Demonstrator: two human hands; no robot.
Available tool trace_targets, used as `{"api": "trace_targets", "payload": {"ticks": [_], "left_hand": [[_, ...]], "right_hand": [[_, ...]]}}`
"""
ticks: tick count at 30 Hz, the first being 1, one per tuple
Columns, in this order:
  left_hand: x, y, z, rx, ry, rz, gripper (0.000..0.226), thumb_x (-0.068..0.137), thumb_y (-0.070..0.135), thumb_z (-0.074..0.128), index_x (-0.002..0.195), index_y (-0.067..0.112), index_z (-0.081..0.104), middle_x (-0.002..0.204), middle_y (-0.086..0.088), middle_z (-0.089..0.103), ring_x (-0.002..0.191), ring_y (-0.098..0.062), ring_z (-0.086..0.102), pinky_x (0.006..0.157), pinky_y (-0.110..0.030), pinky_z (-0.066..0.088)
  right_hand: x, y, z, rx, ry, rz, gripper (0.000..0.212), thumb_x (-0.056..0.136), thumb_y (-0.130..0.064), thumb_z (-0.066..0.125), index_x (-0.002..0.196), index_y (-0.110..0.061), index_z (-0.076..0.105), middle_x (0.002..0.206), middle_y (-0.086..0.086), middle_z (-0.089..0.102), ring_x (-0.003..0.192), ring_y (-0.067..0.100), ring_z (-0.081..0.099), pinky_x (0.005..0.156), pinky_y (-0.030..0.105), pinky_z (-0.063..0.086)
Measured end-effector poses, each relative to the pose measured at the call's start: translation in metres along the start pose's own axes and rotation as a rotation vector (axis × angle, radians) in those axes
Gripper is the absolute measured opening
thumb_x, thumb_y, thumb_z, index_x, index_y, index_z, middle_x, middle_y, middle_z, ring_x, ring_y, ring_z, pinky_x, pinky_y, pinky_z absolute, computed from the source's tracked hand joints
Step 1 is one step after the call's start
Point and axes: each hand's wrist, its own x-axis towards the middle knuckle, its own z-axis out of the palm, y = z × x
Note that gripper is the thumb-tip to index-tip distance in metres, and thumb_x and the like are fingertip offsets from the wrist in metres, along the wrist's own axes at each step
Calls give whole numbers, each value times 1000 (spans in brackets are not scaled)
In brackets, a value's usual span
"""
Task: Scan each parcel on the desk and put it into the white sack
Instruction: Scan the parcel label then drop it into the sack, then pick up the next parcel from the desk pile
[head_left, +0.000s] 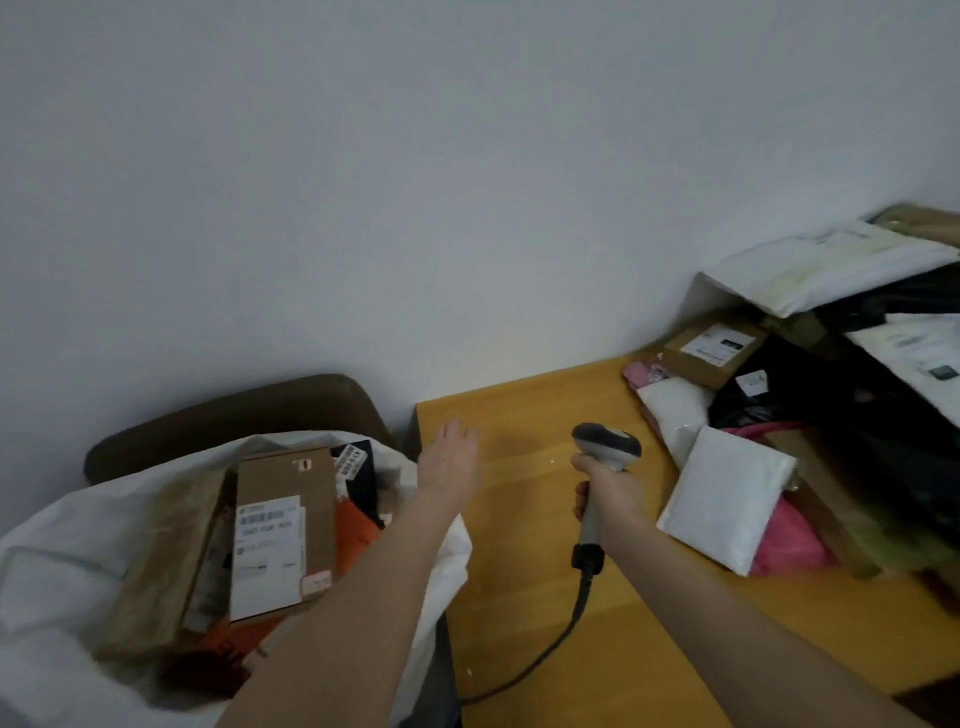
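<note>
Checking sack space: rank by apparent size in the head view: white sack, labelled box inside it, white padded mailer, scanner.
white sack
labelled box and white padded mailer: too alike to rank
scanner

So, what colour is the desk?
The desk is yellowish wood-brown, seen in the head view.

Parcel-sorting room, closer to a back office than a warehouse: a plain white wall (415, 182) backs a yellow wooden desk (519, 545), its far right corner heaped with shipments, among them a brown carton (714, 353) with a printed label, a white padded mailer (727, 499) and a pink poly bag (789, 540). Off the desk's left edge, a white sack (62, 571), a brown chair (234, 410) behind it, holds a labelled box (283, 525). The right hand (608, 493) grips a corded barcode scanner (605, 447).
</note>
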Motion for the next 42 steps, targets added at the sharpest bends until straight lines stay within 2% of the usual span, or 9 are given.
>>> {"api": "trace_targets", "payload": {"ticks": [12, 18, 21, 24, 26, 29, 32, 36, 42], "left_hand": [[46, 274, 48, -320, -343, 221, 57, 93, 30, 57, 142, 10, 36, 143, -13, 38, 129, -29, 41, 101, -41, 41], [49, 323, 89, -543, -554, 111, 98, 81, 39, 72, 153, 14, 9, 158, -6, 17, 143, -25, 22, 110, -38, 32], [48, 325, 103, -624, -624, 41, 107, 76, 37, 77, 153, 15, 7, 158, -4, 18, 143, -23, 22, 111, -36, 31], [46, 317, 104, -606, -529, -16, 89, 75, 32, 77, 148, 15, 29, 143, -6, 44, 129, -24, 44, 100, -36, 42], [47, 309, 98, -582, -398, -24, 58, 80, 24, 69, 134, 13, 52, 116, -5, 63, 99, -20, 60, 79, -29, 50], [50, 288, 75, -536, -245, -114, 25, 88, 12, 54, 109, 13, 68, 88, -3, 68, 71, -16, 57, 53, -23, 43], [54, 255, 55, -689, -135, -300, 24, 91, 8, 53, 107, 8, 71, 99, -12, 72, 81, -24, 64, 66, -30, 47], [48, 210, 29, -1243, -75, -556, 14, 90, 0, 59, 102, 0, 65, 97, -19, 69, 78, -27, 64, 72, -35, 54], [35, 177, 3, -1534, -45, -623, 16, 89, 4, 63, 105, 5, 59, 96, -15, 69, 80, -25, 66, 76, -40, 56]], "right_hand": [[89, -48, -220, 67, 337, -31, 13, 82, -6, 62, 72, -3, 55, 60, 9, 55, 51, 20, 50, 55, 30, 43], [131, -38, -258, 44, 164, 92, 32, 79, -11, 72, 106, -2, 58, 87, 14, 60, 79, 30, 58, 71, 40, 51], [138, -35, -257, 72, 42, 91, 21, 77, -8, 71, 98, -8, 65, 97, 16, 66, 86, 32, 63, 77, 44, 54], [138, -38, -249, 127, -115, 62, 17, 76, -3, 69, 92, -8, 68, 94, 17, 68, 87, 33, 65, 78, 45, 54], [137, -41, -238, 136, -183, 50, 10, 82, -1, 64, 91, -7, 65, 89, 14, 66, 80, 27, 63, 73, 37, 53], [126, -47, -219, 97, -192, 12, 15, 79, -9, 69, 92, -2, 67, 91, 15, 64, 81, 23, 60, 72, 34, 50], [107, -56, -211, 157, -163, -26, 16, 79, 1, 67, 96, 0, 68, 92, 16, 72, 81, 26, 67, 73, 39, 55], [85, -63, -203, 144, -123, -84, 8, 84, 5, 61, 79, 0, 66, 72, 17, 68, 56, 23, 57, 56, 32, 46], [47, -60, -180, 33, -102, -139, 17, 86, -1, 63, 69, 0, 62, 52, 8, 58, 41, 16, 48, 47, 27, 42]]}}
